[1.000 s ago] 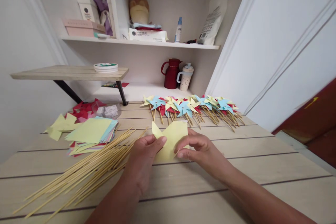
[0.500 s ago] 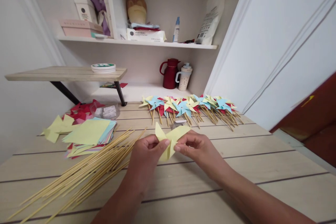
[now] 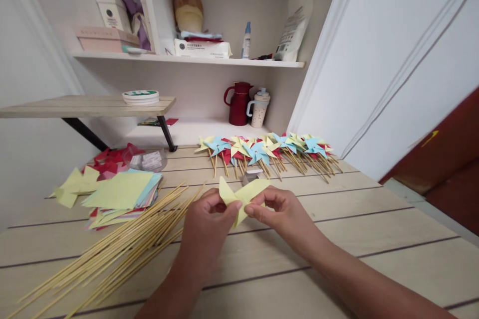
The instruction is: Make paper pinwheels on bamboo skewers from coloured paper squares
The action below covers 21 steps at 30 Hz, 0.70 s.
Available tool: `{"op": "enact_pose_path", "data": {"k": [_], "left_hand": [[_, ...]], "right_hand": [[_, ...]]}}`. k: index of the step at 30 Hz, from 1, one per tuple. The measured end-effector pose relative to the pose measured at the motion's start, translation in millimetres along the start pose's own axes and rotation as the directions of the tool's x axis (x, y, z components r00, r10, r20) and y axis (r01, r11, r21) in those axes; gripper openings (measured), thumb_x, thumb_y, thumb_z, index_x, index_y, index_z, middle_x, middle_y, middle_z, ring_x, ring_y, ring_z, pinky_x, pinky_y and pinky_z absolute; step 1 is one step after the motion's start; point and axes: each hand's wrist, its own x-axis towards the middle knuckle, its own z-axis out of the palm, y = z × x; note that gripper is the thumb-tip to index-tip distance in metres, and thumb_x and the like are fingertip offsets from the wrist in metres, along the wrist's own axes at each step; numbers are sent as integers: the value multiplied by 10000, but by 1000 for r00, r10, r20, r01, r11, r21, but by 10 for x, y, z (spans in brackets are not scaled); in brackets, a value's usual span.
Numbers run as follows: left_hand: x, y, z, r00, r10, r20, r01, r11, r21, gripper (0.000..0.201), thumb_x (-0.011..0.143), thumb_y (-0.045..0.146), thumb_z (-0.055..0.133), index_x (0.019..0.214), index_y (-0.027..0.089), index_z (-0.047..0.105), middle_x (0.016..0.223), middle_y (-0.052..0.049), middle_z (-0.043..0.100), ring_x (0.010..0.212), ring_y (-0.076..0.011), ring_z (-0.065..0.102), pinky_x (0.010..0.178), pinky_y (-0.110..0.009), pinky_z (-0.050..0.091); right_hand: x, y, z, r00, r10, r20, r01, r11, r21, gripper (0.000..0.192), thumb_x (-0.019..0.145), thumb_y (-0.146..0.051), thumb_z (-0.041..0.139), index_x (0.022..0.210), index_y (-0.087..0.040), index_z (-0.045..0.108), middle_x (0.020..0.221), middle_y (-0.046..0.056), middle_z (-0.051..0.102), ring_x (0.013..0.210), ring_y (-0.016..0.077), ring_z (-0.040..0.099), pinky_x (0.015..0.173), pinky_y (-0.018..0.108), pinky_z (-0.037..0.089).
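Both hands pinch one yellow paper piece (image 3: 244,195) with folded-up corners, held just above the wooden table (image 3: 374,239). My left hand (image 3: 208,224) grips its left side between thumb and forefinger. My right hand (image 3: 279,211) pinches its middle from the right. A spread of thin bamboo sticks (image 3: 112,249) lies to the left of my left hand. Behind the paper sits a small silvery object (image 3: 251,174), partly hidden.
A row of finished paper pinwheels (image 3: 262,152) on sticks lies across the back of the table. A stack of coloured paper squares (image 3: 119,194) and red cut pieces (image 3: 112,159) sit at the left. A red jug (image 3: 238,104) and a mug (image 3: 258,108) stand in the alcove.
The yellow paper, flat under both hands a second ago, has been lifted and folded inward toward its middle. The view has drifted slightly right and down.
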Motion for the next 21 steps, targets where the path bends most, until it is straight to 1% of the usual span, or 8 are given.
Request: {"op": "enact_pose_path", "data": {"k": [3, 5, 7, 9, 11, 15, 18, 21], "left_hand": [[6, 13, -11, 997, 65, -43, -62, 996, 64, 156, 753, 314, 668, 795, 186, 748, 872, -38, 714, 825, -210, 647, 726, -286, 479], [14, 30, -36, 992, 103, -71, -94, 987, 128, 155, 774, 295, 646, 826, 199, 755, 879, -28, 719, 831, -202, 647, 745, -289, 477], [25, 40, -66, 979, 174, -106, -148, 965, 218, 151, 789, 263, 628, 843, 210, 758, 906, -20, 721, 859, -196, 646, 783, -294, 471], [32, 30, -88, 954, 274, -122, -220, 916, 336, 145, 800, 234, 614, 838, 214, 753, 947, -20, 719, 893, -197, 641, 818, -311, 461], [32, 0, -93, 913, 394, -111, -300, 829, 473, 128, 807, 221, 611, 800, 212, 738, 948, -25, 717, 891, -206, 636, 831, -344, 450], [12, -66, -61, 772, 634, 45, -499, 560, 661, 118, 831, 171, 595, 805, 216, 701, 891, -14, 728, 846, -202, 645, 849, -395, 417], [-1, -77, -33, 679, 712, 178, -619, 425, 661, 150, 844, 120, 572, 860, 226, 675, 885, 8, 733, 814, -173, 654, 898, -406, 384], [2, -75, -20, 643, 730, 232, -665, 383, 642, 174, 834, 88, 576, 879, 230, 667, 893, 21, 731, 804, -156, 662, 951, -415, 349]], "right_hand": [[6, -18, -25, 996, -88, 2, 88, 995, -39, 157, 765, -352, 736, 739, -209, 678, 779, 21, 661, 767, 190, 588, 694, 318, 439], [10, -35, -65, 976, -205, -67, 197, 973, -117, 127, 786, -351, 725, 803, -229, 693, 914, 41, 658, 907, 218, 599, 763, 341, 464], [10, -56, -115, 923, -343, -174, 298, 923, -242, 123, 814, -340, 701, 903, -254, 697, 1102, 62, 607, 1097, 247, 554, 888, 383, 464], [3, -79, -159, 857, -463, -228, 362, 854, -374, 221, 825, -326, 694, 1039, -279, 675, 1263, 75, 516, 1236, 267, 472, 1010, 431, 418], [-8, -101, -182, 817, -541, -198, 404, 784, -471, 334, 815, -331, 709, 1141, -296, 644, 1357, 81, 441, 1307, 286, 408, 1081, 471, 363], [-16, -108, -173, 811, -583, -51, 460, 689, -560, 411, 793, -369, 736, 1183, -290, 634, 1447, 91, 391, 1346, 322, 363, 1098, 528, 326], [-5, -80, -157, 804, -595, 13, 488, 648, -584, 295, 808, -313, 726, 1096, -270, 675, 1410, 92, 464, 1308, 317, 412, 1066, 532, 346], [4, -62, -150, 801, -597, 53, 513, 638, -574, 121, 807, -216, 718, 917, -265, 718, 1320, 58, 570, 1250, 296, 472, 1042, 512, 355]]}}
